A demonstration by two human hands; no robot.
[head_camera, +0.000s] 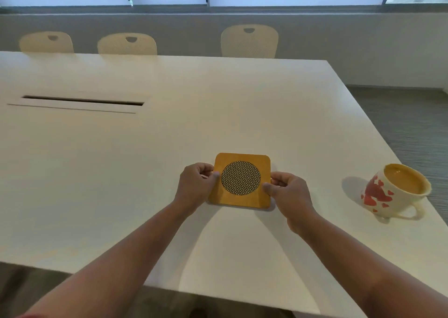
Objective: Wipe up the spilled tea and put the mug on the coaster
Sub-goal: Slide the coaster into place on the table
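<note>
Your left hand (196, 184) and right hand (289, 194) pinch opposite edges of the coaster (240, 180) at lower centre of the frame, fingers curled closed on it; the mug (392, 191), full of tea, stands well apart at the right on the white table (121, 172).

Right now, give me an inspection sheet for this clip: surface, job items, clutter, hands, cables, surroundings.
Surface: white table, no spill visible; long slot at left.
Job items: coaster flat on the table; mug of tea to its right, near the table edge, apart from it. No cloth seen.
Clutter: nothing seen.
Hands: left hand and right hand hold the coaster's side edges.
Cables: nothing seen.
Surroundings: three chairs across the table, windows behind.
</note>
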